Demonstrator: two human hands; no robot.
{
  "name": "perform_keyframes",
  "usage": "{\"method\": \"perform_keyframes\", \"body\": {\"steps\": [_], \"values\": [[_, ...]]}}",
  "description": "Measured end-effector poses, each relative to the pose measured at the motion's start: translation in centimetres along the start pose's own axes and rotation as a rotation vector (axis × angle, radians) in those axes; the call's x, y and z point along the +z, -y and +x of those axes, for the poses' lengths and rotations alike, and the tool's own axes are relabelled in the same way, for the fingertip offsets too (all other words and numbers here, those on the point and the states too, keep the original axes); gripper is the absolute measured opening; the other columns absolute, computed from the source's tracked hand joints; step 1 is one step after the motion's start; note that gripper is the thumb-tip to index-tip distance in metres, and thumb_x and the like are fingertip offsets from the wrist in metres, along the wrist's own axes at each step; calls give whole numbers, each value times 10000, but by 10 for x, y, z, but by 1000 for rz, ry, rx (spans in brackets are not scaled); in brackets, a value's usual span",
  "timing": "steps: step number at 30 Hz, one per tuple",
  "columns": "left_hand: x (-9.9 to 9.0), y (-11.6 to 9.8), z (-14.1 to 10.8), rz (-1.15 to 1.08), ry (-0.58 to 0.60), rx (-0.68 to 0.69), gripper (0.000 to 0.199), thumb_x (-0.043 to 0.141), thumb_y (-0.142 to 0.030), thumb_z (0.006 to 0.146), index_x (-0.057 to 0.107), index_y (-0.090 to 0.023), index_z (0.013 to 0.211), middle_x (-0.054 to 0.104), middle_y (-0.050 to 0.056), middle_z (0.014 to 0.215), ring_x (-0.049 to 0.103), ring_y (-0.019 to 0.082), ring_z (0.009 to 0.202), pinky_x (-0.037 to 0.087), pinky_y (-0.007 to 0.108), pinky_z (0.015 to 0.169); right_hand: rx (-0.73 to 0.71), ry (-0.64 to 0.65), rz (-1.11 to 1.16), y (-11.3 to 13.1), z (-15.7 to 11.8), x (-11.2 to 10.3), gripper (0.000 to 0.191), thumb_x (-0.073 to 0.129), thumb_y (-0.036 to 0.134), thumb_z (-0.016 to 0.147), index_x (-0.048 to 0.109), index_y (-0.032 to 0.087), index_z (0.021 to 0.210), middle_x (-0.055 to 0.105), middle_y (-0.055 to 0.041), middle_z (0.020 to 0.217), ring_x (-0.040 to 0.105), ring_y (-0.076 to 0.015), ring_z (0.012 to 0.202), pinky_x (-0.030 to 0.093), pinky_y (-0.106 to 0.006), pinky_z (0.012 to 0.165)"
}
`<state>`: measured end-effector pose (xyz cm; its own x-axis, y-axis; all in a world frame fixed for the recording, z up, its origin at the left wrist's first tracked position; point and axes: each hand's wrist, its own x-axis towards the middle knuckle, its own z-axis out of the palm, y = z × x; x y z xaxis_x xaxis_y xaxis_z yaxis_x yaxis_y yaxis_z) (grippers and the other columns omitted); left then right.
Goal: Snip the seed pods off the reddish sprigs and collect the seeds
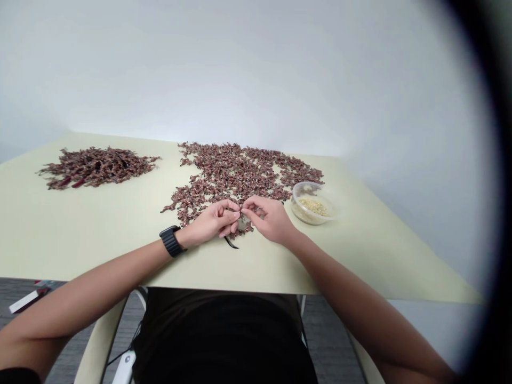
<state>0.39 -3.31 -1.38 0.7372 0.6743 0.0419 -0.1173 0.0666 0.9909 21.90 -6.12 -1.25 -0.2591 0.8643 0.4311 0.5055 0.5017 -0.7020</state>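
Observation:
My left hand (218, 220), with a black watch on its wrist, and my right hand (267, 217) meet fingertip to fingertip over the near edge of a wide spread of small reddish-brown pieces (240, 173). Both hands are pinched closed; whatever lies between the fingertips is too small to name. A thin black curved item (231, 243) lies on the table just below my left hand. To the right of my right hand stands a clear round plastic bowl (310, 217) holding small yellowish bits.
A second heap of reddish-brown pieces (100, 168) lies at the left on the pale yellow table (360, 240). A white wall rises behind. The table's near edge runs just in front of my body. A white box (26, 301) is on the floor at the lower left.

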Motion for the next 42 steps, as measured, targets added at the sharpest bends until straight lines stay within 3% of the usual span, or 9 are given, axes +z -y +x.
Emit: {"method": "perform_keyframes", "body": {"steps": [3,8,11,19,23,28,34,38,42], "values": [[1,-1,-1,2,9,-9,271,615,-377,978,487,-159,1079,633,-9,670,421,51,444,304,190,484,-61,10,-70,0,-1,1,136,594,331,956,660,219,917,672,-46,834,608,-170,733,507,-312,698],[2,-1,-2,46,11,18,285,610,-397,980,478,-164,1079,645,-4,672,428,56,440,300,191,474,294,68,364,-1,-1,9,252,654,449,916,632,199,899,654,-23,757,620,-145,576,517,-284,552],[1,1,-1,61,2,35,302,610,-419,978,477,-170,1086,646,-6,675,430,57,442,290,188,464,452,133,621,1,1,9,321,722,476,860,652,164,832,655,-25,735,616,-128,553,528,-275,549],[2,-1,0,39,-25,22,307,633,-419,965,485,-170,1067,636,-16,656,425,53,431,277,178,446,559,229,817,-4,4,2,302,788,420,815,687,136,813,640,-17,756,578,-87,598,511,-230,571],[0,-1,0,-15,-23,17,315,649,-422,955,506,-163,1063,639,-14,666,414,44,426,282,176,452,454,147,651,-7,3,4,318,776,457,820,671,171,912,659,-16,748,613,-125,573,528,-271,555],[-3,2,0,-66,-17,15,319,649,-427,954,531,-155,1071,649,-3,683,408,41,420,255,174,439,151,59,219,-4,2,1,230,627,454,935,657,227,960,643,-10,788,590,-135,588,515,-279,567],[-3,4,1,-84,-18,-1,305,655,-416,952,544,-150,1056,642,-4,680,416,42,425,267,174,442,-191,108,-205,-3,1,-5,212,454,311,1035,650,231,1038,685,-63,924,610,-200,852,484,-335,814],[-3,5,1,-92,-6,-10,291,640,-406,965,545,-146,1053,638,-2,679,412,41,425,275,174,444,-272,155,-318,-5,1,-5,240,418,276,1045,637,223,1126,696,-94,986,608,-230,918,465,-370,886],[-3,5,1,-82,1,-5,287,627,-402,974,544,-139,1053,638,2,684,415,40,430,285,176,449,-249,145,-312,-4,-1,-2,219,431,283,1040,637,219,1070,688,-92,949,617,-227,893,475,-370,866]]}}
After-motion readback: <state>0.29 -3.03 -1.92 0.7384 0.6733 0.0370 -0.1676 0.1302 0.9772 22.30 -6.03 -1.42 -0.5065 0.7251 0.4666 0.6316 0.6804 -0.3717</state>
